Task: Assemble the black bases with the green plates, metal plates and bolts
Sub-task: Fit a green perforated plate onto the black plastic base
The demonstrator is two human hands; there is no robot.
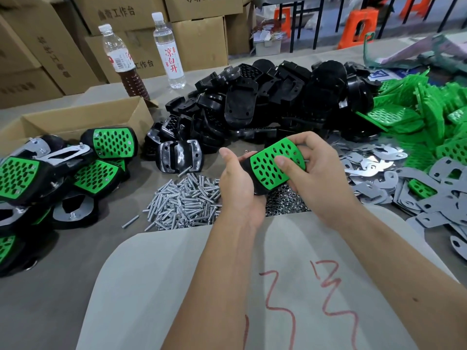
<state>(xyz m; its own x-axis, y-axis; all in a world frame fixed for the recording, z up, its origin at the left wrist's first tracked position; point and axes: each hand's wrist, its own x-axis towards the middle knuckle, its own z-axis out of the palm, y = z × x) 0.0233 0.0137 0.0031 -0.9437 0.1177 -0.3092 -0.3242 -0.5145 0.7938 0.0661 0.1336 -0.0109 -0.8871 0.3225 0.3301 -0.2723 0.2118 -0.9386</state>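
Above the table's middle I hold a black base with a perforated green plate seated on top. My left hand grips the base from the left and below. My right hand curls round the plate's right end, thumb pressing on its holes. Below them lie a heap of bolts and a pile of nuts. Loose black bases are heaped behind, green plates at the right, metal plates at the right front.
Finished assemblies lie at the left beside an open cardboard box. Two bottles stand at the back before stacked cartons. A grey sheet with red marks covers the near table.
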